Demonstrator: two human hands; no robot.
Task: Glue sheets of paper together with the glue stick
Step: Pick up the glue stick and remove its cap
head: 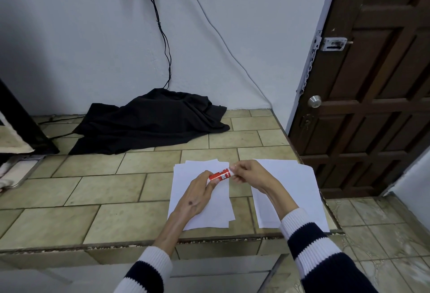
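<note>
Glue stick (219, 175) held in both hands above white paper on a tiled counter (97, 190).

Left hand (200, 196) wrapped round the red, white-lettered tube; right hand (250, 174) pinching its white end. Underneath, a loosely fanned left stack of sheets (200, 218); just beside it, a right stack of sheets (300, 190) near the counter's edge. Black cloth (151, 122) bunched against the wall.

- Both arms wear a ribbed knit sweater in broad navy and white stripes.
- White cuffs end above the wrists; the left sleeve (149, 269) and right sleeve (311, 246) match.
</note>
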